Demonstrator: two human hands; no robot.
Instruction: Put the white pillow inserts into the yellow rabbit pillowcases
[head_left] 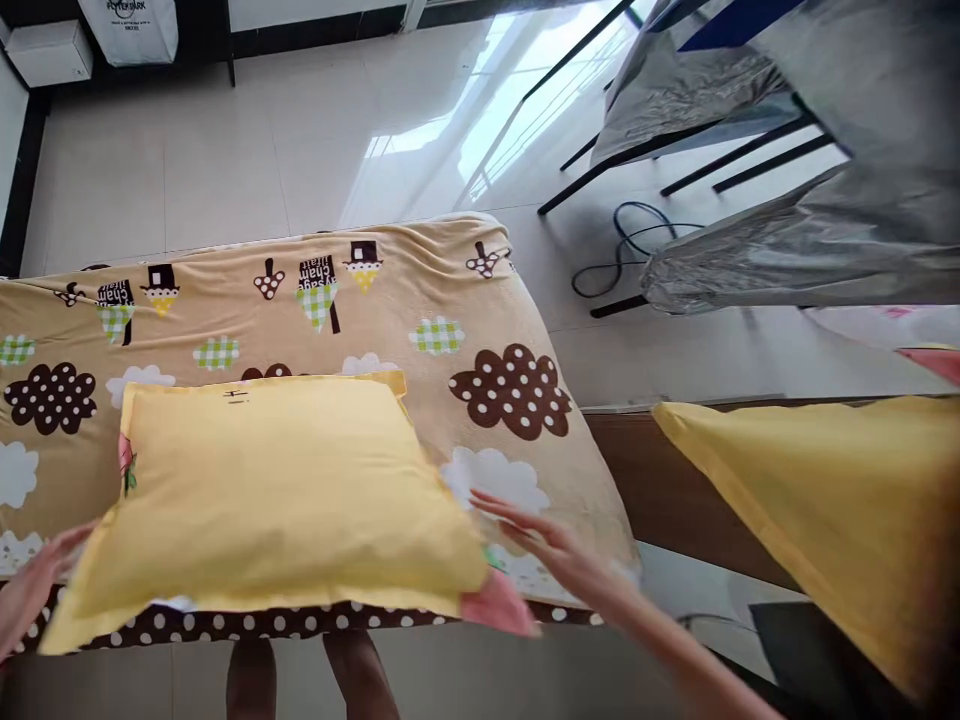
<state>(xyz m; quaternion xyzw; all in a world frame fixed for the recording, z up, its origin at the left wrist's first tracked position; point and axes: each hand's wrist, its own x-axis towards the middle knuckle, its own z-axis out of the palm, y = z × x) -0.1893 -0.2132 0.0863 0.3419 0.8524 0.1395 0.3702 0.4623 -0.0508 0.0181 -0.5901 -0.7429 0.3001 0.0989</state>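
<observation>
A yellow pillow (277,490) with pink flower patches at its corners lies on a bed covered by a tan blanket (397,370). My right hand (536,535) is just off the pillow's right side, fingers stretched out and holding nothing. At the left edge of the view, my left hand (41,580) is beside the pillow's lower left side, fingers extended and a little blurred. Whether its fingertips touch the pillow I cannot tell.
Another yellow pillow or cushion (832,500) is at the right, over a brown wooden surface (660,490). Beyond it stand dark metal legs draped with grey sheeting (810,240). A dark cable (619,260) lies coiled on the tiled floor. A white box (49,55) sits at the far left.
</observation>
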